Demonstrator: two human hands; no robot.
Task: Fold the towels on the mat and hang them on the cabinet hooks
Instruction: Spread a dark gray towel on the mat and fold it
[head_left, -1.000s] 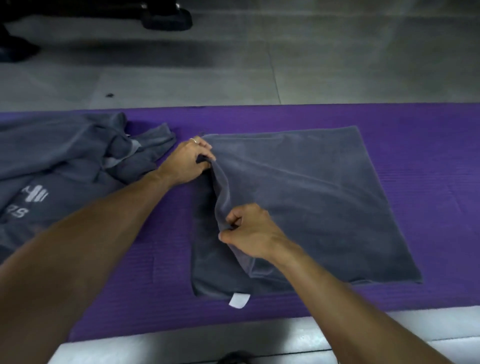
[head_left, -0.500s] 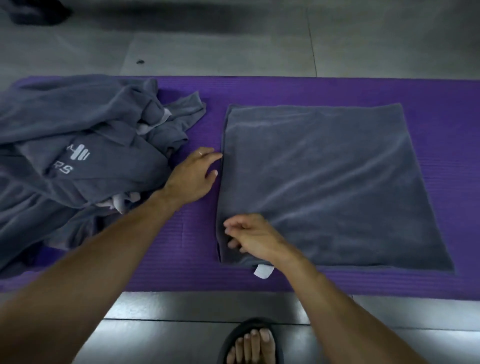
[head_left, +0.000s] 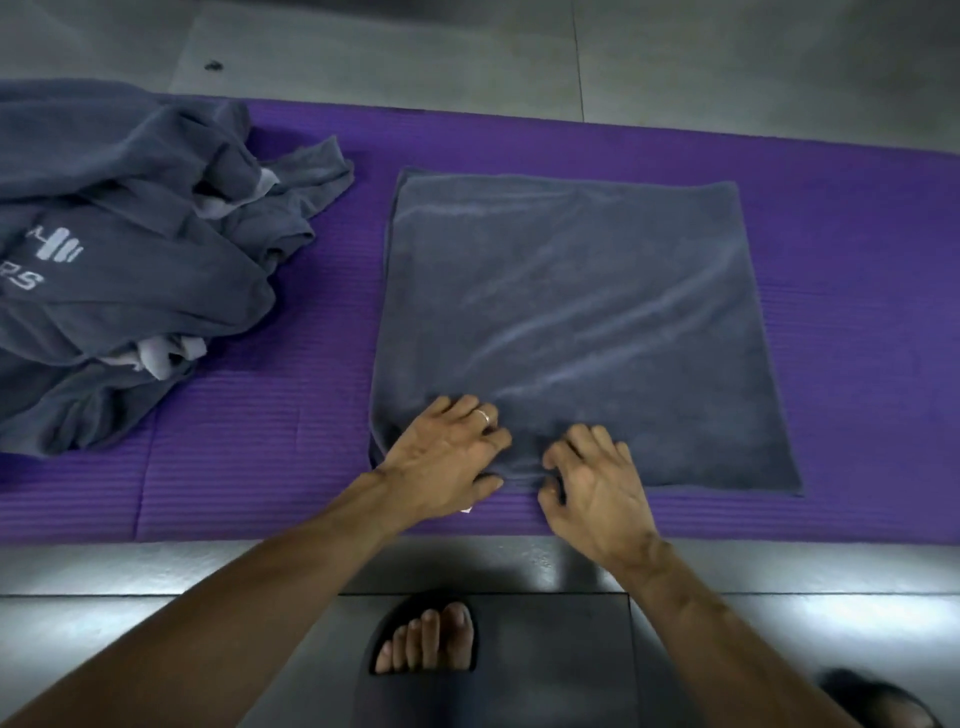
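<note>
Grey folded towel (head_left: 576, 322) under both hands' fingers (head_left: 457, 410).

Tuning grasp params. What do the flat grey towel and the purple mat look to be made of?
Flat grey towel: looks like soft microfibre or terry with a matte nap; pale brush streaks where the pile lies differently, limp edges. Exact fibre unclear.
Purple mat: probably foam or rubber, like an exercise mat; fine parallel ribs, dull finish, cleanly cut near edge.
</note>
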